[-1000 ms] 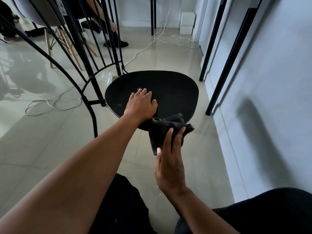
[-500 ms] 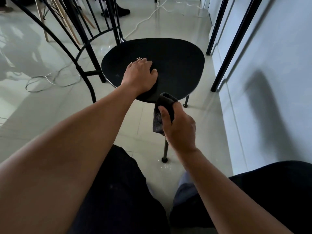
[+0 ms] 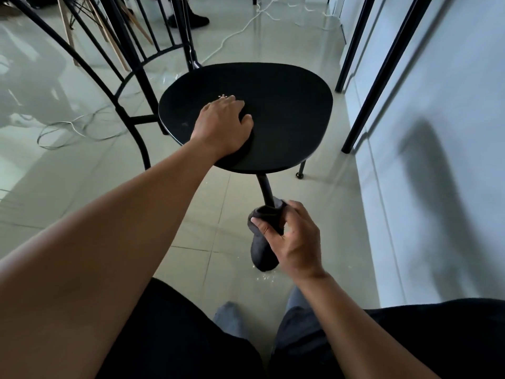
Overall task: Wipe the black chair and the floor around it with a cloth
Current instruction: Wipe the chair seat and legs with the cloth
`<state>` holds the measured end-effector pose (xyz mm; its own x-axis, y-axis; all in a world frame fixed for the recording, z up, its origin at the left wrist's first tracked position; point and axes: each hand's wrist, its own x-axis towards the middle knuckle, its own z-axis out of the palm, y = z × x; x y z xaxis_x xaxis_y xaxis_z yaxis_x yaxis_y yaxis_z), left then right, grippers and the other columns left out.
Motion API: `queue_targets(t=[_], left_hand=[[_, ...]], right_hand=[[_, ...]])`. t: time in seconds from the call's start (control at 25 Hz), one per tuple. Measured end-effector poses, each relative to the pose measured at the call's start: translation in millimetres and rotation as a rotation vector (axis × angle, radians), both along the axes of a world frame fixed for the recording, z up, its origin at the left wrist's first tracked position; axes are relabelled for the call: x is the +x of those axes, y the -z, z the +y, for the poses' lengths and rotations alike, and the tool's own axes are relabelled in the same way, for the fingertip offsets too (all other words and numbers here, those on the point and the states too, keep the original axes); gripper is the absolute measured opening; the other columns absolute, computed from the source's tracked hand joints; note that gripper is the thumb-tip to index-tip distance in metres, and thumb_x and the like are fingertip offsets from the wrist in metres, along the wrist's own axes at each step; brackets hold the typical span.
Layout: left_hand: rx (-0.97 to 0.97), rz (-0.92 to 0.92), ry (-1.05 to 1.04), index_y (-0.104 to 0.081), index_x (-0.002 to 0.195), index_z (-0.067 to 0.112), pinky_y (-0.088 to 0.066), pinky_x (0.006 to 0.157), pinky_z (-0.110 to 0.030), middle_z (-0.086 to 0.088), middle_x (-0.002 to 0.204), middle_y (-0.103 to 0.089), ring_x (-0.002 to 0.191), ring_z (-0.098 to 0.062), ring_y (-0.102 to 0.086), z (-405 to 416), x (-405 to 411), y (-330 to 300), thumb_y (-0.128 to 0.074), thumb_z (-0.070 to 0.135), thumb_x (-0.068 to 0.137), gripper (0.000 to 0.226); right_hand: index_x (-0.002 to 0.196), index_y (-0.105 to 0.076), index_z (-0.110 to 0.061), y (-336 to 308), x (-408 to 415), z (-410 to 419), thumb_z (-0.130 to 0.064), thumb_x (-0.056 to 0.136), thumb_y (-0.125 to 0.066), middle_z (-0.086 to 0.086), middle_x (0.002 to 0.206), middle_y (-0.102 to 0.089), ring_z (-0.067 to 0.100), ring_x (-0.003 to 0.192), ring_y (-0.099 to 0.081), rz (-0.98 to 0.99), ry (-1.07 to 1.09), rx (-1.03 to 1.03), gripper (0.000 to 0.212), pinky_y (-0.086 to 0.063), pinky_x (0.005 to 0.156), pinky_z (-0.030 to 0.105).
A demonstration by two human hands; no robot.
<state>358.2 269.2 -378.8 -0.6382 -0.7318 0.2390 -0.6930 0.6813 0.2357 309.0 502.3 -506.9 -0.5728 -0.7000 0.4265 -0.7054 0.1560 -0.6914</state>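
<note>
The black chair [image 3: 287, 110] stands in front of me with its round seat facing up and its barred back at the upper left. My left hand [image 3: 222, 124] rests on the near left part of the seat, fingers bent. Below the seat's front edge, my right hand [image 3: 292, 239] grips a dark cloth [image 3: 262, 253] wrapped around the chair's front leg [image 3: 264, 188]. The cloth's loose end hangs down over the pale tiled floor [image 3: 191, 214]. The lower part of that leg is hidden behind cloth and hand.
A white wall [image 3: 437, 132] runs along the right, with two black table legs [image 3: 379, 77] slanting in front of it. Cables [image 3: 71, 129] lie on the floor at left. Wooden chair legs [image 3: 114, 34] and a person's shoe [image 3: 191, 20] show at the back. My knees fill the bottom.
My right hand has gone down from the seat's front edge to the front leg, taking the cloth along and wrapping it round the leg. My left hand stays on the seat.
</note>
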Motion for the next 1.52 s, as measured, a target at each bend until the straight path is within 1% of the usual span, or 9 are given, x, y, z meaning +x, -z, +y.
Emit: queue_targets(t=[0.16,0.32,0.44,0.6,0.8,1.04,1.16,1.32,1.52], left_hand=[[-0.013,0.015,0.007,-0.065,0.125,0.008,-0.041,0.105,-0.041,-0.011,0.130,-0.064,0.123,-0.029,-0.057,5,1,-3,-0.045,0.035,0.099,0.043],[-0.086,0.140,0.162,-0.076,0.111,0.021,-0.054,0.093,-0.037,0.005,0.119,-0.074,0.111,-0.018,-0.067,23,12,-8,-0.049,0.032,0.091,0.036],[-0.010,0.042,0.189,-0.067,0.127,0.016,-0.045,0.108,-0.039,-0.001,0.137,-0.064,0.129,-0.021,-0.056,41,15,-6,-0.046,0.031,0.096,0.040],[0.047,-0.098,0.153,-0.039,0.153,0.012,-0.013,0.126,-0.041,-0.010,0.164,-0.031,0.154,-0.024,-0.021,69,18,4,-0.031,0.034,0.106,0.053],[0.054,-0.068,0.123,-0.031,0.158,0.018,-0.005,0.127,-0.042,-0.004,0.167,-0.022,0.156,-0.021,-0.011,96,27,9,-0.025,0.042,0.108,0.056],[0.080,-0.134,0.128,-0.025,0.160,0.023,-0.002,0.126,-0.043,0.000,0.169,-0.015,0.157,-0.019,-0.006,105,34,8,-0.023,0.044,0.108,0.057],[0.070,-0.154,0.133,-0.023,0.161,0.022,-0.003,0.126,-0.044,-0.002,0.169,-0.014,0.157,-0.022,-0.005,106,35,9,-0.020,0.045,0.107,0.058],[-0.057,-0.196,0.157,-0.022,0.161,0.019,-0.009,0.125,-0.049,-0.008,0.168,-0.018,0.156,-0.029,-0.011,105,36,17,-0.023,0.053,0.105,0.065],[-0.249,-0.153,0.160,-0.033,0.156,0.012,-0.022,0.122,-0.052,-0.013,0.162,-0.033,0.150,-0.036,-0.028,104,37,30,-0.033,0.050,0.101,0.067]], right_hand=[[0.072,-0.055,-0.006,-36,-8,-17,-0.048,0.085,-0.076,0.001,0.072,-0.056,0.018,0.064,-0.052,-0.041,-0.001,-0.174,0.048,-0.044,0.060,0.025],[0.088,-0.051,-0.010,-51,1,-33,-0.049,0.089,-0.068,-0.002,0.076,-0.063,0.017,0.068,-0.060,-0.194,-0.006,-0.178,0.043,-0.043,0.060,0.010],[0.101,-0.049,-0.014,-46,12,-31,-0.050,0.092,-0.063,-0.006,0.084,-0.064,0.013,0.072,-0.062,-0.266,-0.002,-0.135,0.040,-0.040,0.059,0.002],[0.113,-0.045,-0.017,-41,22,-28,-0.047,0.097,-0.059,-0.009,0.096,-0.064,0.021,0.083,-0.067,-0.345,-0.012,-0.051,0.036,-0.050,0.066,0.021],[0.117,-0.052,-0.020,-45,24,-14,-0.048,0.100,-0.053,-0.005,0.099,-0.074,0.022,0.085,-0.071,-0.202,0.006,-0.002,0.033,-0.055,0.068,0.030],[0.106,-0.062,-0.017,-48,13,-3,-0.056,0.095,-0.058,0.005,0.100,-0.069,0.027,0.096,-0.063,-0.047,0.054,0.148,0.040,-0.048,0.075,0.033],[0.102,-0.063,-0.017,-54,9,-6,-0.053,0.093,-0.060,0.002,0.099,-0.066,0.022,0.092,-0.063,-0.082,0.025,0.164,0.037,-0.048,0.076,0.032],[0.102,-0.059,-0.015,-31,12,-3,-0.054,0.095,-0.058,0.000,0.097,-0.068,0.025,0.088,-0.065,-0.139,0.014,0.122,0.040,-0.051,0.075,0.035],[0.106,-0.057,-0.011,23,20,-4,-0.037,0.095,-0.067,0.009,0.090,-0.073,0.036,0.086,-0.069,-0.213,0.022,0.102,0.029,-0.041,0.066,0.030]])
